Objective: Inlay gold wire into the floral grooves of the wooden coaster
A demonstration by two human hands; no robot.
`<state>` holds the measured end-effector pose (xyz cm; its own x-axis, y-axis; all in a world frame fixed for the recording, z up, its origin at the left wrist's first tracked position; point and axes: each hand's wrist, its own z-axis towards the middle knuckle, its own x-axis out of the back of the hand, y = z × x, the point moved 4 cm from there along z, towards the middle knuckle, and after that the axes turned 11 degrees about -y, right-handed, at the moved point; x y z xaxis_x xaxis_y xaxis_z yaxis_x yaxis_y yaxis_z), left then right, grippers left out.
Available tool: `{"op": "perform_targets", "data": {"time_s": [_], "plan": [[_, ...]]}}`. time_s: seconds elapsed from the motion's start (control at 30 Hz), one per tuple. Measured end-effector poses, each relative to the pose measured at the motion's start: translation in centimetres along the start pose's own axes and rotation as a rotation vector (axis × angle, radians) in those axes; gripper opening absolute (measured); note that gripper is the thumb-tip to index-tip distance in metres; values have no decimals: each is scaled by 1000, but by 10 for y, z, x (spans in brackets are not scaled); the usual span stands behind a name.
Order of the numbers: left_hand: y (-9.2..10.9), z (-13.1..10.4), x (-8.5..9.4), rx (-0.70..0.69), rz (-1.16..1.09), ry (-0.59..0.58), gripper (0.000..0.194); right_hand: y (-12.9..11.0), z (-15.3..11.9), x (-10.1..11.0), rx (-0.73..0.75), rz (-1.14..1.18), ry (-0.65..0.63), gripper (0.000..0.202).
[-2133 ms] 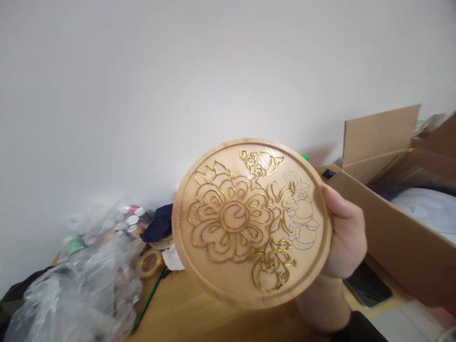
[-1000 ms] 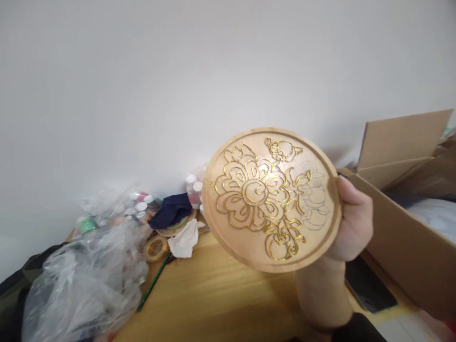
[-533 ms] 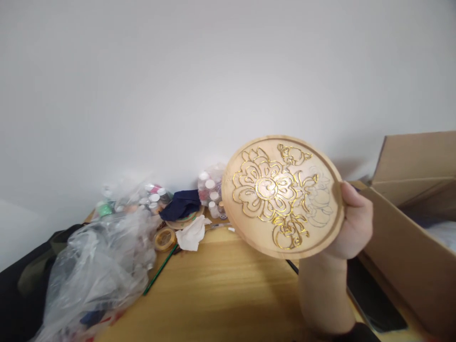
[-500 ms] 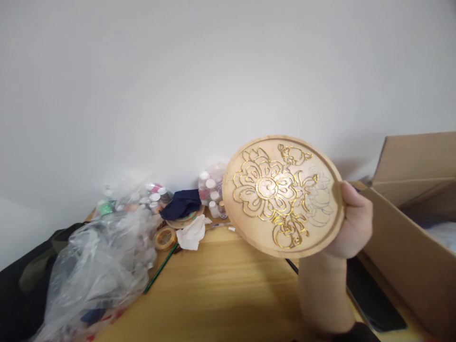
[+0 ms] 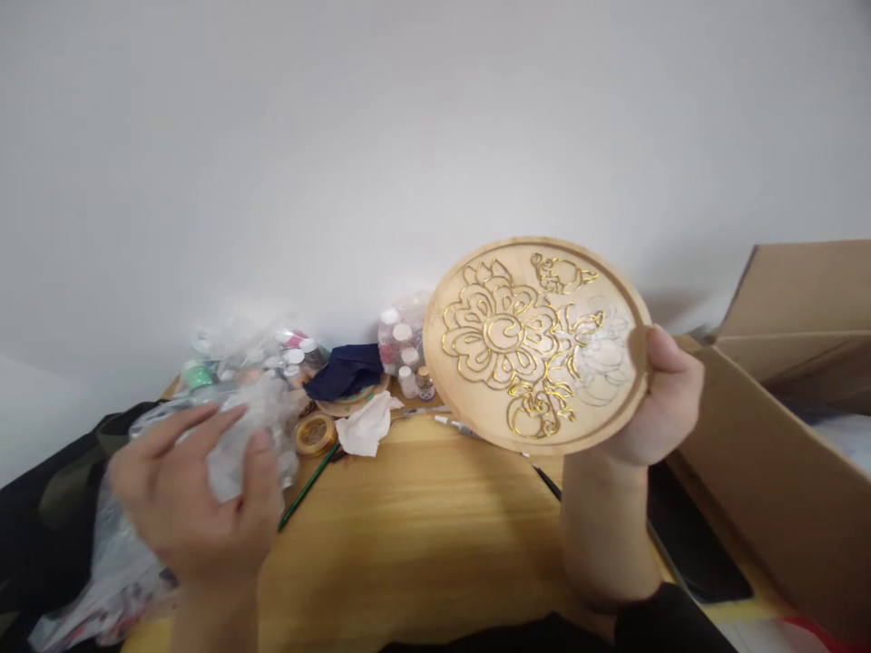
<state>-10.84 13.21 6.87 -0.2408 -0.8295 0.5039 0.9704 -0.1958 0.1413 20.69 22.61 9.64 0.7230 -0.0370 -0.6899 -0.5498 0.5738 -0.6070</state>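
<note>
A round wooden plate (image 5: 476,408) is held up in front of the wall, its decorated face toward me. Raised gold lines form a large flower and smaller figures on it, and faint pencil lines show at its right side. My right hand (image 5: 663,404) grips the plate's right edge, thumb on the front rim and fingers hidden behind. On the left, my left hand (image 5: 204,490) is raised with its fingers spread and nothing in it, in front of a clear plastic bag (image 5: 126,553).
Paint bottles (image 5: 408,363), a dark blue cloth (image 5: 347,372), a white tissue (image 5: 367,424), a tape roll (image 5: 315,435) and a green stick (image 5: 308,488) lie along the back left. An open cardboard box (image 5: 768,490) and a black flat object (image 5: 698,535) are at the right.
My left hand has come into view at the left, fingers spread. The plate in my right hand has moved slightly up and left and is tilted a little differently.
</note>
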Motion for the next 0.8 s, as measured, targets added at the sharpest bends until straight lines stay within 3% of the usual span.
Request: {"op": "perform_targets", "data": {"time_s": [0.17,0.2,0.33,0.53,0.8], "plan": [[75,31,-11,-336,-104,-251,32,2,-1,-3,23,-35,-19,29],[87,34,-11,-337,-146,-282,33,3,-1,-3,25,-48,-20,27],[122,38,-14,-421,-184,-234,38,6,-2,-4,10,-80,-45,26],[141,36,-32,-382,-221,-113,31,12,-3,-4,-4,-37,-6,24],[138,33,-43,-403,-198,-157,29,11,-6,-9,-37,-60,-12,36]]}}
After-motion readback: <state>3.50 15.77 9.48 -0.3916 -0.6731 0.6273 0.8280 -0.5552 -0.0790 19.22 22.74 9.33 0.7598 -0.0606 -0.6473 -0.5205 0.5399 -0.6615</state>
